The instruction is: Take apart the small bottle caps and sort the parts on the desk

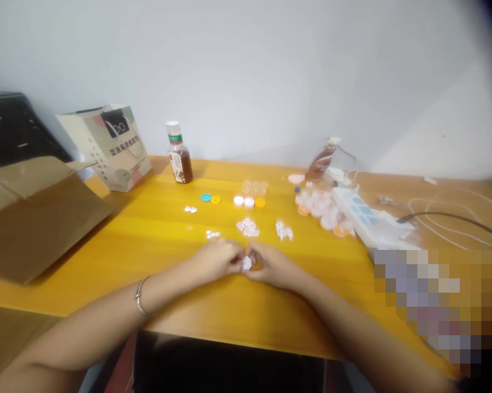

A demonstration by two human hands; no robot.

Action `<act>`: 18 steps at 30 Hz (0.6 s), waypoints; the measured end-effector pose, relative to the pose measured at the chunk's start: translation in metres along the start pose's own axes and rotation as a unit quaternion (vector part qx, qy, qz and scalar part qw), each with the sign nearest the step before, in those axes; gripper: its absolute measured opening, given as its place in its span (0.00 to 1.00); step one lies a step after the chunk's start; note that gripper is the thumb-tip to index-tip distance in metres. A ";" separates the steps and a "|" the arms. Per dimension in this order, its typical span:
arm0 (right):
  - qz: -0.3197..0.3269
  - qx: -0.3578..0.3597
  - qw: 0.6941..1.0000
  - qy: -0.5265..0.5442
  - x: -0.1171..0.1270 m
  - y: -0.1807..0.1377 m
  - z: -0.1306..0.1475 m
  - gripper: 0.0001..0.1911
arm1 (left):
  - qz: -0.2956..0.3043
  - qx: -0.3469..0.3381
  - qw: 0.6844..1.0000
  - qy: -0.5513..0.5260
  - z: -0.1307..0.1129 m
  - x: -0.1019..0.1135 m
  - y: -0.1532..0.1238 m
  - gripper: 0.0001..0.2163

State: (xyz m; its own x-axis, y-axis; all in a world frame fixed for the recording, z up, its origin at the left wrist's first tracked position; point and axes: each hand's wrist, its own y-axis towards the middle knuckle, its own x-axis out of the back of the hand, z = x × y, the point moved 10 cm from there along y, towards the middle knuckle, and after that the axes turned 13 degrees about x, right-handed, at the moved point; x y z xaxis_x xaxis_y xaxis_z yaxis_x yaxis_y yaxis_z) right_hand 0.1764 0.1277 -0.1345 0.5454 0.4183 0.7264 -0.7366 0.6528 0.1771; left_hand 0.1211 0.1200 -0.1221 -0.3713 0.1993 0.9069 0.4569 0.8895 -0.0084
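Note:
My left hand [225, 256] and my right hand [266, 264] meet over the table, fingertips pinched on a small white round piece [247, 263]. Its exact kind is too blurred to tell. Just beyond my left hand lie several tiny white pieces [213, 234], with two white discs [190, 209] farther back. Past the fingers is a cluster of flat white-and-reddish pieces [248, 227], and a pile of small white pieces [284, 230] lies to its right. Behind them stand white round caps [244, 202], an orange one [260, 203], a blue one [205, 197] and a yellow one [215, 200].
An open cardboard box [36, 218] and a paper bag [110, 147] stand left. Two drink bottles, one upright [180, 158] and one tilted [322, 159], are at the back. To the right are a heap of clear and orange pieces [321, 207], a white organizer [362, 215] and cables [442, 218].

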 end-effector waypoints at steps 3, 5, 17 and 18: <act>0.008 -0.003 1.000 0.004 0.000 -0.001 -0.001 0.08 | -0.014 -0.020 1.000 -0.003 0.002 0.013 -0.001 0.05; 0.016 -0.008 1.000 0.003 0.000 -0.001 -0.001 0.09 | -0.045 -0.012 0.999 0.003 0.016 0.033 0.003 0.05; 0.016 -0.015 1.000 0.012 0.002 -0.001 -0.002 0.10 | -0.059 0.061 0.987 0.135 0.083 0.049 0.025 0.04; 0.015 -0.015 1.000 0.013 0.002 -0.002 -0.002 0.10 | -0.058 0.060 0.987 0.136 0.082 0.048 0.024 0.04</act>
State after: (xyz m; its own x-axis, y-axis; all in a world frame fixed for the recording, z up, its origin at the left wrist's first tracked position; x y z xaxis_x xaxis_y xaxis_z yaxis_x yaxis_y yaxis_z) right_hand 0.1797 0.1291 -0.1349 0.5332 0.4535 0.7141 -0.7409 0.6578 0.1355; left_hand 0.0478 0.1850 -0.1133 -0.1762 -0.0099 0.9843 0.3185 0.9456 0.0666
